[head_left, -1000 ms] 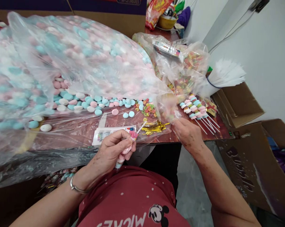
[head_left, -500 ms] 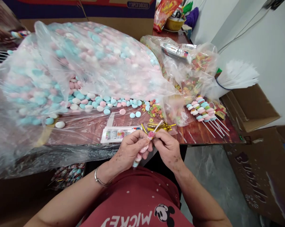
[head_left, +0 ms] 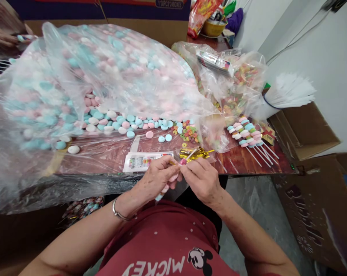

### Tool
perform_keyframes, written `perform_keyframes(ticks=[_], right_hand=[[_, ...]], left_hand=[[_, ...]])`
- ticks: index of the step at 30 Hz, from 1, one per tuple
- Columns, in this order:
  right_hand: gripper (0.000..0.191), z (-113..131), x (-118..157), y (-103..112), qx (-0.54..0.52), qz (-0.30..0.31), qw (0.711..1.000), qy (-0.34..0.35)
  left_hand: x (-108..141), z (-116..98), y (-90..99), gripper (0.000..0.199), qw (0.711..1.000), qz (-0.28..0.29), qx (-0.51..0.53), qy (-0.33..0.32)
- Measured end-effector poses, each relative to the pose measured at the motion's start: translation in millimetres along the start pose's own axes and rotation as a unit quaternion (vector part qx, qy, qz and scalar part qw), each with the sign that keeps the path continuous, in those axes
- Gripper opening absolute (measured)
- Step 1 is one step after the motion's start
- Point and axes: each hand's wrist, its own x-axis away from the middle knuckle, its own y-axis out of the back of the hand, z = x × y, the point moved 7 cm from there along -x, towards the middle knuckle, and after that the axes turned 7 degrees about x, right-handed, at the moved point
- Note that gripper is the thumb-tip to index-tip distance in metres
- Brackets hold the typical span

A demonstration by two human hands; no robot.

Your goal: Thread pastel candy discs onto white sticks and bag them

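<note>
In front of my shirt, my left hand (head_left: 156, 178) is closed round a wrapped marshmallow skewer (head_left: 164, 190). The pastel sweets point down towards me, and the white stick leans up and to the right. My right hand (head_left: 204, 180) pinches the neck of the skewer, where a pink piece shows between both sets of fingertips. A gold strip is partly visible by the left fingers; its exact hold is hidden. Just beyond my hands lie gold twist ties (head_left: 197, 153) and a stack of printed wrappers (head_left: 137, 162).
A large clear bag of marshmallows (head_left: 127, 73) spills pieces onto the table. Small candy rings (head_left: 189, 132) lie beside it. Finished skewers (head_left: 245, 132) rest at right, near white sticks (head_left: 291, 92) and a cardboard box (head_left: 308, 130). Another person's hand (head_left: 2, 36) is at far left.
My right hand has moved slightly left and rolled over the neck of the skewer, closer to my left fingers. The stick sits lower, and the skewer's bottom end has shifted left.
</note>
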Motion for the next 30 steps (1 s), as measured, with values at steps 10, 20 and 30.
perform_keyframes(ticks=[10,20,30], right_hand=[[0.032,22,-7,7,-0.107,0.202,0.947,0.227],[0.031,18,-5,-7,0.089,0.086,0.992,0.014],[0.016,-28,-10,-35,-0.441,-0.104,0.790,-0.413]], left_hand=[[10,13,-17.3,0.002,0.911,0.295,-0.168,0.234],[8,-25,-13.0,0.010,0.906,0.076,-0.409,-0.080],[49,-51,-20.8,0.011,0.833,-0.010,-0.385,-0.398]])
